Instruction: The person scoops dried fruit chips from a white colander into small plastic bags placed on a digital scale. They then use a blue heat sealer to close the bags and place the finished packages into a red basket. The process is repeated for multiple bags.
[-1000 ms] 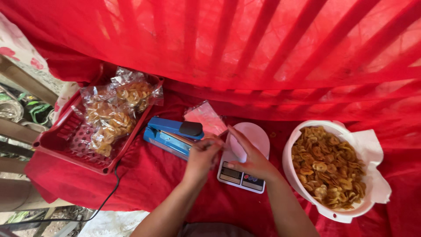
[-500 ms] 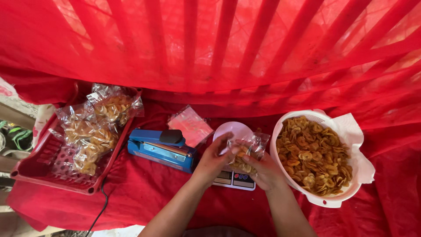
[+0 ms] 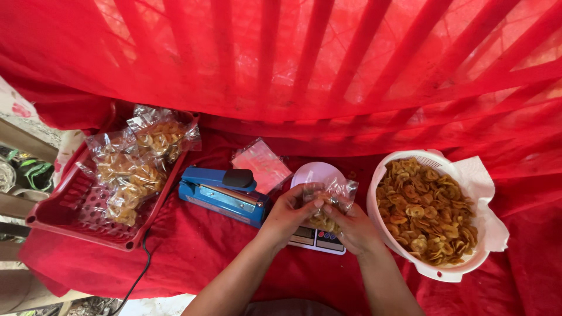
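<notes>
One red cloth (image 3: 193, 257) covers the whole desk as I look down. At far left a red tray (image 3: 58, 219) holds filled bags; at right a white colander (image 3: 433, 272) holds chips (image 3: 424, 208). A blue sealer (image 3: 222, 196) lies left of the small scale (image 3: 316, 237). Over that scale my left hand (image 3: 290, 213) and right hand (image 3: 351, 228) have their fingers pinched on a clear chip bag (image 3: 331, 202).

A blue sealer (image 3: 222, 194) is sitting on the red-draped bench (image 3: 193, 257). A red tray (image 3: 64, 216) is holding filled bags (image 3: 132, 169), spare bags (image 3: 261, 164) are lying behind, and a white colander (image 3: 468, 266) is brimming with chips (image 3: 424, 208).
</notes>
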